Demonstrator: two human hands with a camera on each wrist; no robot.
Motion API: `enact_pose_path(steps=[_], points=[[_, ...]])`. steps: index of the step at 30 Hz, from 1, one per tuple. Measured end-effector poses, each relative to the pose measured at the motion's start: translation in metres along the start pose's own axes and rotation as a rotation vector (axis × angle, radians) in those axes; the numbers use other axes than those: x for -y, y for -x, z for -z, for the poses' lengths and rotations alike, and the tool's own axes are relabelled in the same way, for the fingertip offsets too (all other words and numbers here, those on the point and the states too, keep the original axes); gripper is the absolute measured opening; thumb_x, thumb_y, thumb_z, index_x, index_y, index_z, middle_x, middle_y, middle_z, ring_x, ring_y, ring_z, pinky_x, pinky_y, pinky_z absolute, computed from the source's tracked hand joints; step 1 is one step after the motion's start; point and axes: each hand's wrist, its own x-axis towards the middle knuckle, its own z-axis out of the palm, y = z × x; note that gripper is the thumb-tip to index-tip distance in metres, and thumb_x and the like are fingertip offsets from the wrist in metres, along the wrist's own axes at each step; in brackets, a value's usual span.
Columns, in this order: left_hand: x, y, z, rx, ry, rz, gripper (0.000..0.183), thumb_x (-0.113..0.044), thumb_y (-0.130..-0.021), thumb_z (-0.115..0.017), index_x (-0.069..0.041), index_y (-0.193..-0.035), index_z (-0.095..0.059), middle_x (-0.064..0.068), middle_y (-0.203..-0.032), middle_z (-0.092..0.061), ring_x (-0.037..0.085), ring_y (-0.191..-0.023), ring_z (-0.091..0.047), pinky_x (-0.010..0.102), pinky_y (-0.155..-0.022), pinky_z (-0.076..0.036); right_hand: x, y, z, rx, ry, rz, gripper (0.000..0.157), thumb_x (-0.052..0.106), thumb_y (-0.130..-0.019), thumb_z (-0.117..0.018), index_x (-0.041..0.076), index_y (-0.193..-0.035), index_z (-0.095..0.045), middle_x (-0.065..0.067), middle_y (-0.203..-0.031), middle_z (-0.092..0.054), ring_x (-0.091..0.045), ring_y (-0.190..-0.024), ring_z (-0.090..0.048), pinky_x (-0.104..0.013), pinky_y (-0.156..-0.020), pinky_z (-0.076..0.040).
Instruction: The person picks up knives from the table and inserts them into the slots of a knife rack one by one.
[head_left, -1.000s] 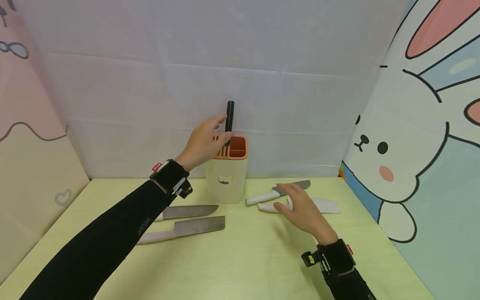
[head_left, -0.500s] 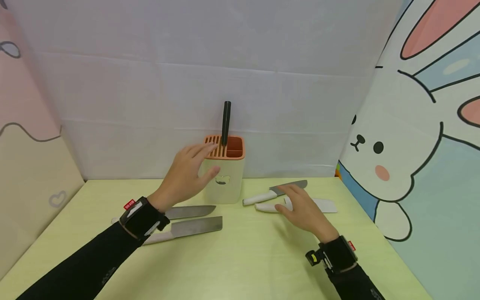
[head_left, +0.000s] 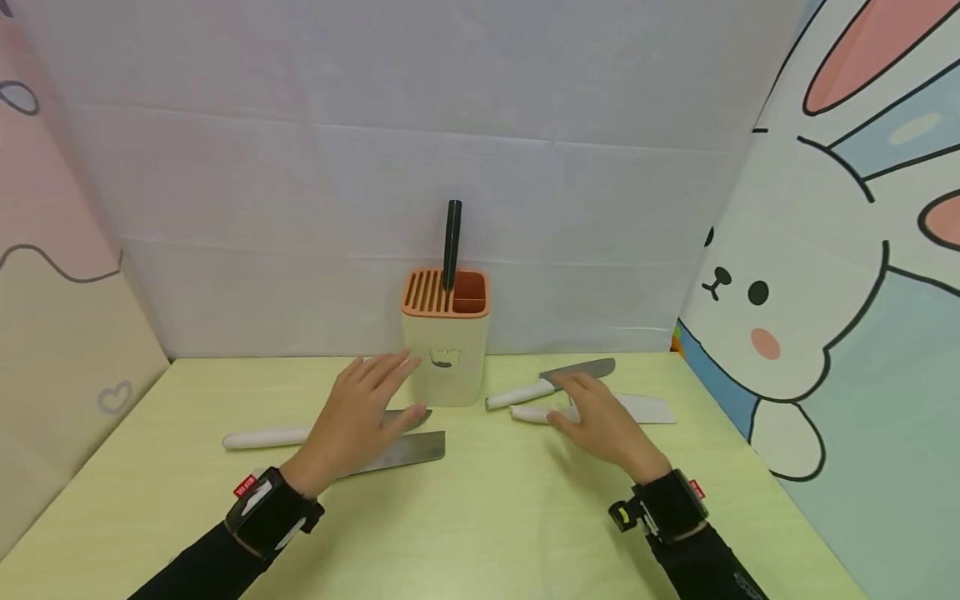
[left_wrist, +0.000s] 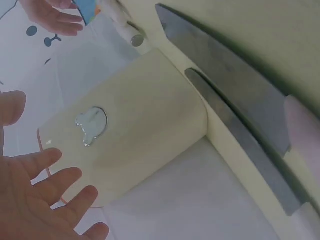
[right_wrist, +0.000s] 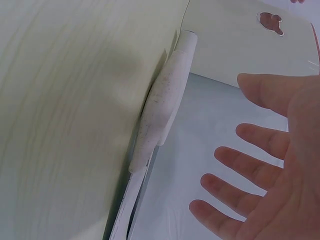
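Note:
My left hand (head_left: 352, 421) is spread with nothing in it, above two grey-bladed knives on the left of the table. The rear knife (head_left: 266, 437) shows its white handle; the front cleaver (head_left: 420, 447) has its handle hidden behind the hand. My right hand (head_left: 603, 421) hovers with parted fingers over two white-handled knives on the right: a grey-bladed knife (head_left: 525, 393) behind and a white cleaver (head_left: 651, 409) in front. In the right wrist view the fingers are apart from the white handle (right_wrist: 162, 100). Between the hands stands a cream knife block (head_left: 450, 379), a black handle (head_left: 452, 242) upright in it.
The block's orange top (head_left: 427, 292) has several slots at left and a wider compartment (head_left: 470, 292) at right. Behind the pale yellow table (head_left: 487, 517) hangs a white cloth (head_left: 337, 192). A rabbit-print panel (head_left: 825, 333) lines the right side.
My left hand has moved away from the black handle, down and left to above the left knives. The black handle stays upright in the block. The right hand has barely moved.

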Motion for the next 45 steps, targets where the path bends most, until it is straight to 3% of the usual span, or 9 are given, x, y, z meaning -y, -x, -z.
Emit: enact_pose_path(steps=[7, 17, 30, 37, 45], points=[[-0.001, 0.022, -0.013, 0.022, 0.013, 0.055, 0.062, -0.049, -0.094, -0.054, -0.014, -0.144, -0.041, 0.012, -0.144, -0.041, 0.033, -0.131, -0.035, 0.061, -0.106, -0.021, -0.002, 0.001, -0.006, 0.025, 0.010, -0.025, 0.055, 0.026, -0.092, -0.067, 0.007, -0.139, -0.046, -0.015, -0.130, -0.048, -0.034, -0.117, -0.047, -0.050, -0.092, -0.044], [-0.004, 0.035, -0.024, 0.078, 0.002, 0.117, 0.067, -0.056, -0.095, -0.049, -0.018, -0.148, -0.034, 0.010, -0.147, -0.038, 0.033, -0.133, -0.031, 0.060, -0.107, -0.019, -0.010, -0.001, -0.021, 0.057, 0.067, 0.002, 0.052, 0.022, -0.086, -0.072, 0.005, -0.132, -0.053, -0.015, -0.123, -0.054, -0.034, -0.112, -0.049, -0.049, -0.091, -0.045], [-0.004, 0.039, -0.030, 0.097, -0.005, 0.109, 0.069, -0.059, -0.095, -0.046, -0.018, -0.148, -0.034, 0.009, -0.149, -0.034, 0.031, -0.136, -0.027, 0.059, -0.109, -0.016, -0.012, -0.002, -0.028, 0.074, 0.094, 0.024, 0.052, 0.016, -0.085, -0.072, 0.003, -0.131, -0.053, -0.016, -0.123, -0.055, -0.036, -0.114, -0.048, -0.049, -0.095, -0.043], [-0.002, 0.040, -0.029, 0.111, 0.005, 0.122, 0.069, -0.059, -0.095, -0.046, -0.018, -0.149, -0.033, 0.009, -0.150, -0.034, 0.030, -0.137, -0.025, 0.059, -0.109, -0.015, -0.005, -0.006, -0.030, 0.131, 0.062, 0.030, 0.053, 0.012, -0.087, -0.068, -0.004, -0.134, -0.048, -0.024, -0.132, -0.048, -0.039, -0.122, -0.043, -0.050, -0.100, -0.039], [-0.002, 0.042, -0.035, 0.128, 0.045, 0.115, 0.069, -0.059, -0.095, -0.045, -0.022, -0.151, -0.027, 0.008, -0.150, -0.033, 0.028, -0.137, -0.024, 0.060, -0.109, -0.014, -0.005, -0.004, -0.034, 0.196, 0.101, -0.006, 0.052, 0.017, -0.089, -0.068, -0.003, -0.133, -0.050, -0.019, -0.128, -0.051, -0.036, -0.115, -0.048, -0.047, -0.097, -0.042]])
